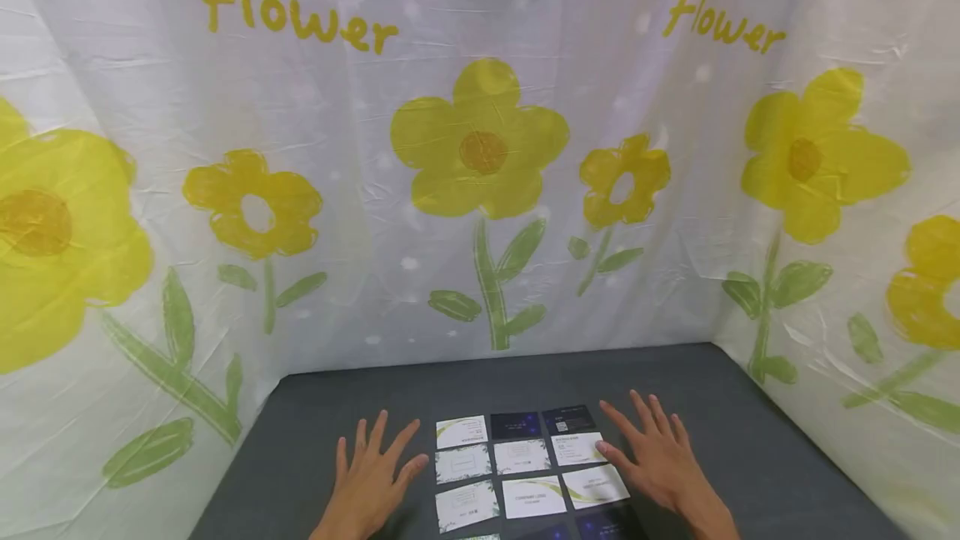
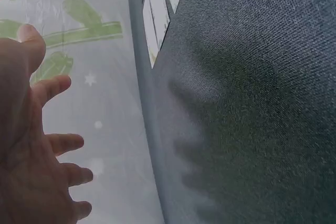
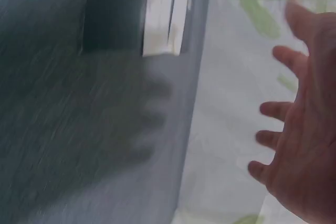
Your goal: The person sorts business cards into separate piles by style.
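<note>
Business cards lie in rows on the dark table between two hands in the head view. The far row has a white card (image 1: 461, 432), a dark blue card (image 1: 515, 425) and a black card (image 1: 567, 419) with a small code. Nearer are leaf-bordered white cards (image 1: 462, 463) and a white card reading "company logo" (image 1: 534, 497). My left hand (image 1: 369, 477) is spread left of the cards, holding nothing. To their right, my right hand (image 1: 660, 461) is spread too, its thumb overlapping a white card's edge in view. In the wrist views both hands are raised above the table, casting shadows.
A dark grey cloth-covered table (image 1: 360, 394) carries the cards. White curtains (image 1: 360, 148) with yellow flowers and the word "flower" close off its back and both sides. The bottom edge of the head view cuts off the nearest cards (image 1: 611, 523).
</note>
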The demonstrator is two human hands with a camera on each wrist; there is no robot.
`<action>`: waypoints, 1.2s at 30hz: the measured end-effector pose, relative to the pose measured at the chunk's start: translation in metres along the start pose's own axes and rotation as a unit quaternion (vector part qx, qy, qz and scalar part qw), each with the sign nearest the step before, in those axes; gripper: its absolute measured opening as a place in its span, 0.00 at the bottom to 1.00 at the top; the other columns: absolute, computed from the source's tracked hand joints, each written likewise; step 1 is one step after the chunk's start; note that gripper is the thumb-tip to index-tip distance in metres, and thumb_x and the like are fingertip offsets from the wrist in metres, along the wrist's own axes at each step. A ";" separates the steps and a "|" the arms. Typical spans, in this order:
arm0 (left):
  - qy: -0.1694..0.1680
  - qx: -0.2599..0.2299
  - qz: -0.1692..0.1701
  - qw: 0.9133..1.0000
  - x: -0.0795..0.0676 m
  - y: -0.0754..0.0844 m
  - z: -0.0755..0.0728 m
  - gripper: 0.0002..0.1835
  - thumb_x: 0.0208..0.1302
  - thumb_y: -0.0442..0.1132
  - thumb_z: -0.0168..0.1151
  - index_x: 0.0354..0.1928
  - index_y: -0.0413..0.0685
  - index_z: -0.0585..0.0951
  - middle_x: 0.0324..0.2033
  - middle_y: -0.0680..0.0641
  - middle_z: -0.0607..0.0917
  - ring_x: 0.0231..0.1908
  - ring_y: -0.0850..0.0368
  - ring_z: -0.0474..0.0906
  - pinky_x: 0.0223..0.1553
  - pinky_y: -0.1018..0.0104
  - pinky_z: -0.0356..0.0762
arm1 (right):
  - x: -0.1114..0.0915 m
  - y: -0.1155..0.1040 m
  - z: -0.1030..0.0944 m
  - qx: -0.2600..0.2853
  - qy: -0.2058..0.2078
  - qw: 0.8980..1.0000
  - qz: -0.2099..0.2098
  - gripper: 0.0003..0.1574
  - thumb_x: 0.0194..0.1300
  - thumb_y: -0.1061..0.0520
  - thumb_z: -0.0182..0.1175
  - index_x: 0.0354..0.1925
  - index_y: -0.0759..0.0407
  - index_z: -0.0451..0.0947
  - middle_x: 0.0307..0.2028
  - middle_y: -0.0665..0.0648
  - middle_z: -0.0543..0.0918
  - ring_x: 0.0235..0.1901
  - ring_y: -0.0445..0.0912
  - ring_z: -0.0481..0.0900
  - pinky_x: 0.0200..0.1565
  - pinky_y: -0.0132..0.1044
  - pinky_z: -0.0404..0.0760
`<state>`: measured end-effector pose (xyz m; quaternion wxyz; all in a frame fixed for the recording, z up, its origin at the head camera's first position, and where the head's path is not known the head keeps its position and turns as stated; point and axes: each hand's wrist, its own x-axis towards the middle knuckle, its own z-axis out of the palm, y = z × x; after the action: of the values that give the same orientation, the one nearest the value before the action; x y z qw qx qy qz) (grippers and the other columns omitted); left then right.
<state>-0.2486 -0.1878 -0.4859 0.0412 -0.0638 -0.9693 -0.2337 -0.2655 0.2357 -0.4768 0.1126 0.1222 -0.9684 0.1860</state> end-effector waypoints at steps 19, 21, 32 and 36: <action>-0.037 0.056 0.229 0.971 0.075 0.003 0.056 0.28 0.57 0.31 0.74 0.61 0.47 0.80 0.47 0.42 0.89 0.44 0.44 0.87 0.37 0.52 0.83 | 0.095 -0.118 0.089 -0.021 -0.157 0.960 -0.231 0.31 0.66 0.67 0.67 0.65 0.51 0.78 0.63 0.55 0.83 0.62 0.53 0.82 0.59 0.47 0.82; -0.051 0.057 0.223 0.972 0.072 0.005 0.058 0.27 0.57 0.30 0.73 0.60 0.47 0.79 0.44 0.43 0.89 0.39 0.49 0.86 0.33 0.58 0.80 | 0.096 -0.121 0.096 -0.032 -0.177 0.958 -0.224 0.35 0.64 0.67 0.68 0.67 0.50 0.75 0.65 0.54 0.82 0.62 0.51 0.82 0.60 0.46 0.82; -0.045 0.055 0.259 0.963 0.074 -0.010 0.066 0.31 0.54 0.28 0.73 0.60 0.46 0.73 0.33 0.48 0.86 0.30 0.58 0.80 0.29 0.59 0.73 | 0.097 -0.127 0.096 -0.022 -0.257 0.948 -0.186 0.50 0.61 0.63 0.73 0.76 0.44 0.66 0.74 0.51 0.75 0.71 0.52 0.75 0.68 0.51 0.76; -0.064 0.065 0.213 0.973 0.072 -0.005 0.060 0.35 0.54 0.33 0.74 0.65 0.45 0.71 0.29 0.50 0.80 0.28 0.59 0.75 0.30 0.60 0.72 | 0.101 -0.128 0.094 -0.015 -0.266 0.946 -0.185 0.51 0.61 0.61 0.74 0.77 0.45 0.65 0.74 0.53 0.74 0.73 0.54 0.73 0.68 0.54 0.75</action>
<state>-0.3239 -0.1574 -0.5332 0.0319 -0.2811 -0.9472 -0.1511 -0.3416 0.0641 -0.4927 -0.1144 0.3425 -0.9263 0.1077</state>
